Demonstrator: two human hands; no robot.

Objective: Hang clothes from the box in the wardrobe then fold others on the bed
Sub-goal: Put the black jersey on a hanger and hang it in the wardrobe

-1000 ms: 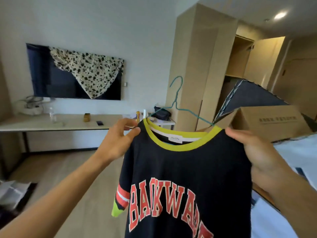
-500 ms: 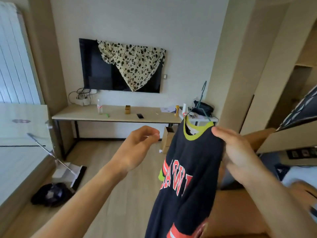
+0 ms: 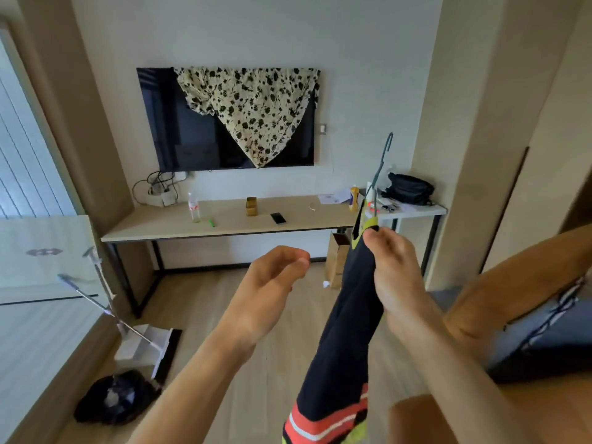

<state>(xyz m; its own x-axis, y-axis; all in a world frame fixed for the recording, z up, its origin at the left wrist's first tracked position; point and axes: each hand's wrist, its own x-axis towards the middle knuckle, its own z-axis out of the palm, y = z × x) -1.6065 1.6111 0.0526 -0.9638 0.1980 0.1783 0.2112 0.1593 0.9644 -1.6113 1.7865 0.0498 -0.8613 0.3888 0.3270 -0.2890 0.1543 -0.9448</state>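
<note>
A black T-shirt with a yellow collar and red-striped sleeve hangs edge-on from a teal wire hanger. My right hand pinches the shirt's shoulder near the collar and holds it up in front of me. My left hand floats free to the left of the shirt, fingers loosely curled, holding nothing. The open cardboard box shows at the right edge with dark clothing inside. The wardrobe's wooden side rises at the right.
A long desk stands against the far wall under a TV draped with a spotted cloth. A paper bag leans by the desk leg. A mop, dustpan and black bag lie at the lower left on the wooden floor.
My left hand let go of the shirt's shoulder and moved away left. The shirt has turned from facing me to edge-on, and my view has swung left toward the desk.
</note>
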